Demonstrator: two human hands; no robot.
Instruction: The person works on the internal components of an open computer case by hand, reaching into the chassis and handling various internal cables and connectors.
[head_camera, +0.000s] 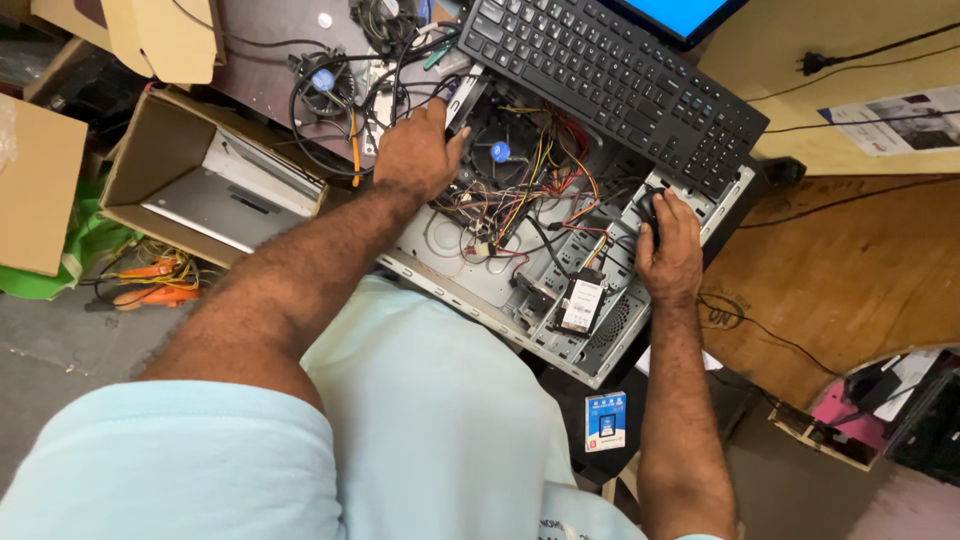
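Note:
An open grey computer case (470, 285) lies on its side before me, full of coloured wires (540, 185) and a fan with a blue hub (500, 152). My left hand (418, 150) reaches into the case's upper left corner, fingers curled down among the black cables; what it grips is hidden. My right hand (668, 245) rests on the case's right edge, closed around a small black object (648, 208). A small drive with a white label (582, 302) sits in the case's lower bay.
A black keyboard (610, 75) lies across the case's far side, below a monitor with a blue screen (678, 15). A cardboard box holding a silver unit (215, 185) stands at left. A small blue-and-white box (606, 420) lies below the case. Wooden surfaces and cables at right.

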